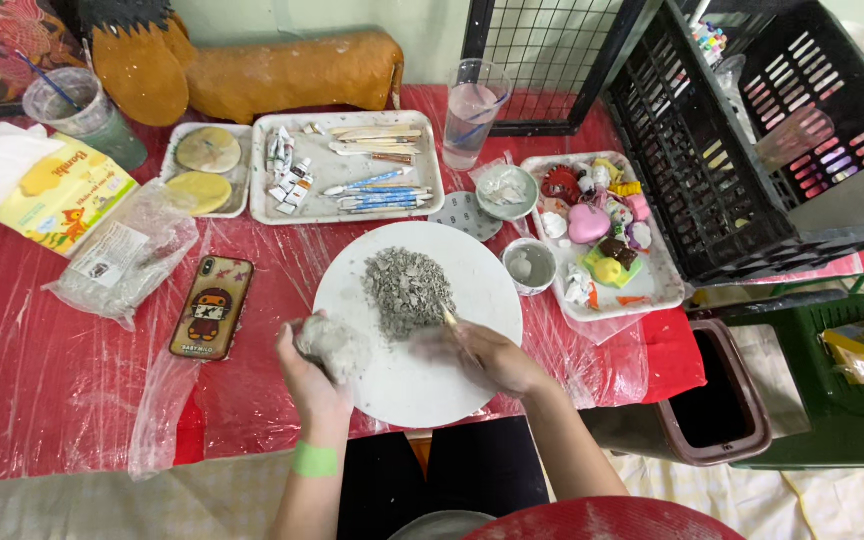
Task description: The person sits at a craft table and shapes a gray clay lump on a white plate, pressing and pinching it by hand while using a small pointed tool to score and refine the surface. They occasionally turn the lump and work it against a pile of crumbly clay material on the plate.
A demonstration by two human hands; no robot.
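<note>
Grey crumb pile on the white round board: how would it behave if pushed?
The grey crumb pile looks loose and dry, so it would probably scatter rather than slide whole. The white round board seems flat with no raised rim, so crumbs could spill off.

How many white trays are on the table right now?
3. A small tray with two round discs at left, a middle tray of tools and paint tubes, and a right tray of small colourful pieces. None seem hidden.
</note>
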